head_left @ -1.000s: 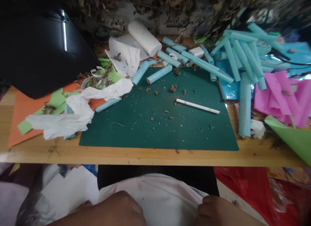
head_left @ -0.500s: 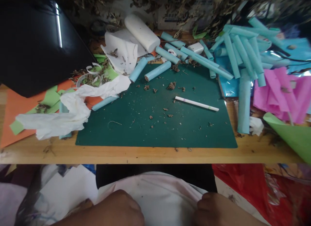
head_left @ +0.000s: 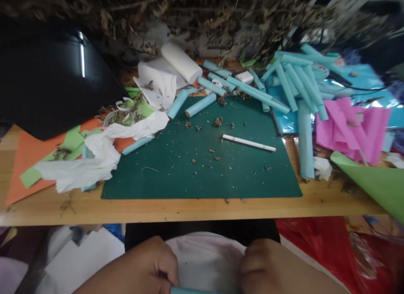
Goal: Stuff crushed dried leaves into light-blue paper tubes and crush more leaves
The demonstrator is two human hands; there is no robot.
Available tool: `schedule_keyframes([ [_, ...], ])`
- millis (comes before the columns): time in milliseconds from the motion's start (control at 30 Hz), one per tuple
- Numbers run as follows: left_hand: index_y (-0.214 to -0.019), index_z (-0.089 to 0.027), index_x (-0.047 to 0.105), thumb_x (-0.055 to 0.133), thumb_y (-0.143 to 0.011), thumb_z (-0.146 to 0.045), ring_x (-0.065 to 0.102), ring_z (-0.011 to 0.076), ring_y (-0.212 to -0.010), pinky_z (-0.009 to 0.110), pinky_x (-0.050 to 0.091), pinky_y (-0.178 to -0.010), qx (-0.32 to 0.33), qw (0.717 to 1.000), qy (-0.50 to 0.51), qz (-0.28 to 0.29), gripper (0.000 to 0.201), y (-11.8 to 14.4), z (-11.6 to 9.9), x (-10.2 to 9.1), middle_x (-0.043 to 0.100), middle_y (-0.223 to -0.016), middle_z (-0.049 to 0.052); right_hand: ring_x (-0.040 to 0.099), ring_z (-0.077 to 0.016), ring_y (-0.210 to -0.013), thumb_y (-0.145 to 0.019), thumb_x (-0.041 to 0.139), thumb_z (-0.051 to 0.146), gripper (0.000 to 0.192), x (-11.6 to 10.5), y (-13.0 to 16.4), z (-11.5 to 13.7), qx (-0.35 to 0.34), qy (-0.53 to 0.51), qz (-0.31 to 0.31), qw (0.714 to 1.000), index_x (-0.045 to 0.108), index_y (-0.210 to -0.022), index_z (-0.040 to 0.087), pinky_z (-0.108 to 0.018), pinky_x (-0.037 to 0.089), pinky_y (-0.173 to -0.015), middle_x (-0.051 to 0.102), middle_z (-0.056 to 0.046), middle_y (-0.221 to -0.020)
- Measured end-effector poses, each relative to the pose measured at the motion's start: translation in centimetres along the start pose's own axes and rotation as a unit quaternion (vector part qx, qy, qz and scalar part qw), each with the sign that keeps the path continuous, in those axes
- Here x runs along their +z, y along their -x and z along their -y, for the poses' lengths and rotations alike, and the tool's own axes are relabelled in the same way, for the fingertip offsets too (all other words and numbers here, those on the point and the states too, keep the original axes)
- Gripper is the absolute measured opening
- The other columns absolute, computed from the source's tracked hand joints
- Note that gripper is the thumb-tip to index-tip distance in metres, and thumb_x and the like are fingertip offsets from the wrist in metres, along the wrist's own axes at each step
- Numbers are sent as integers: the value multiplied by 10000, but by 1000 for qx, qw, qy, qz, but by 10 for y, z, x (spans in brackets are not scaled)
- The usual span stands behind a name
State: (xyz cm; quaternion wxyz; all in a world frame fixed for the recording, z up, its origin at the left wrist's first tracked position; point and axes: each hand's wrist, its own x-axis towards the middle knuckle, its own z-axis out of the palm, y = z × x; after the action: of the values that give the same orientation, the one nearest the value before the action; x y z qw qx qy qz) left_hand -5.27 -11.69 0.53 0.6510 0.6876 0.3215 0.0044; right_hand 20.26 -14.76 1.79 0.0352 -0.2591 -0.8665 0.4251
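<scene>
My left hand [head_left: 159,262] is over my lap at the bottom of the view, its fingers closed. By its fingertips shows a strip of light blue paper [head_left: 192,290], mostly cut off by the lower edge; it seems to be in that hand's grip. Across from it, my right hand [head_left: 257,264] has curled fingers and looks somewhat blurred. What it holds, if anything, is hidden. On the green cutting mat [head_left: 189,182] beyond both hands lies a thin white stick [head_left: 249,142] with dry crumbs scattered about.
Light blue paper tubes [head_left: 293,81] are piled at the back right, beside pink paper [head_left: 353,129] and a green sheet [head_left: 372,184]. Crumpled white tissue [head_left: 101,151] lies left, near a black panel [head_left: 47,83]. A white roll [head_left: 181,63] and dried plants [head_left: 189,12] are behind.
Both hands have risen slightly in view, and light blue paper now shows by the left fingertips. The desk scene has shifted down, and mostly leftward on the right side, as the camera moved.
</scene>
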Motion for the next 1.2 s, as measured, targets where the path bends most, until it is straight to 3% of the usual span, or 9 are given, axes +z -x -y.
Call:
schedule_keyframes([
  [67, -487, -107, 542, 591, -664, -319, 431, 36, -409, 109, 305, -390, -6, 994, 113, -10, 281, -5, 9, -9, 487, -433, -31, 468, -110, -570, -840, 30, 515, 635, -3, -4, -5, 15, -88, -56, 994, 511, -636, 156, -236, 327, -519, 522, -16, -593],
  [133, -473, -100, 517, 614, -639, -348, 420, 33, -369, 111, 297, -364, 11, 971, 237, -5, 314, -9, 18, -17, 474, -403, -27, 505, -106, -647, -816, 245, 548, 501, -4, -8, -9, 30, -184, -121, 975, 556, -795, 156, -209, 370, -570, 570, -26, -707],
  [267, -555, -103, 504, 628, -648, -308, 460, 48, -320, 108, 308, -331, 39, 897, 441, -5, 257, -14, 28, -21, 515, -399, -21, 542, -82, -712, -784, 500, 342, 309, 4, -19, -13, -47, -403, -204, 891, 515, -1067, 217, -173, 415, -622, 606, -40, -857],
  [400, -630, -115, 491, 613, -672, -316, 531, 83, -362, 119, 363, -337, 73, 837, 540, -52, 239, -18, 27, -16, 578, -450, -4, 550, -48, -637, -806, 488, 277, 275, 17, -32, -13, -155, -556, -205, 791, 523, -1073, 220, -131, 408, -574, 623, -60, -841],
  [567, -636, -121, 478, 539, -727, -369, 548, 93, -402, 158, 420, -389, 79, 823, 547, -131, 271, -25, 9, -16, 581, -491, -3, 580, -77, -760, -751, 570, 270, 334, 20, -43, -8, -183, -614, -204, 740, 514, -1077, 222, -157, 433, -654, 618, -70, -901],
  [667, -694, -115, 515, 460, -743, -474, 560, 106, -455, 191, 441, -441, 72, 839, 512, -166, 367, -30, -6, -19, 585, -544, 17, 588, -71, -736, -730, 591, 193, 329, 16, -50, -4, -200, -587, -233, 749, 519, -1051, 209, -151, 439, -643, 628, -59, -874],
  [800, -848, -134, 533, 513, -687, -508, 553, 113, -547, 208, 450, -489, 89, 834, 508, -197, 407, -41, -25, -20, 587, -653, 24, 591, -70, -668, -674, 623, 109, 332, 11, -57, 0, -165, -495, -298, 800, 544, -984, 197, -158, 448, -625, 640, -27, -798],
  [1067, -747, -169, 494, 477, -755, -385, 536, 97, -520, 206, 439, -487, 31, 713, 660, -235, 216, -68, -60, -21, 527, -588, -20, 545, -79, -565, -718, 582, 182, 284, -2, -75, 9, -147, -308, -443, 829, 509, -987, 234, -185, 436, -559, 614, 3, -678],
  [1200, -747, -171, 479, 387, -810, -364, 516, 70, -472, 187, 431, -458, 7, 682, 687, -250, 224, -76, -67, -22, 504, -576, -34, 544, -86, -550, -765, 526, 283, 178, -8, -78, 11, -106, -153, -507, 842, 507, -925, 206, -181, 427, -574, 608, 9, -630],
])
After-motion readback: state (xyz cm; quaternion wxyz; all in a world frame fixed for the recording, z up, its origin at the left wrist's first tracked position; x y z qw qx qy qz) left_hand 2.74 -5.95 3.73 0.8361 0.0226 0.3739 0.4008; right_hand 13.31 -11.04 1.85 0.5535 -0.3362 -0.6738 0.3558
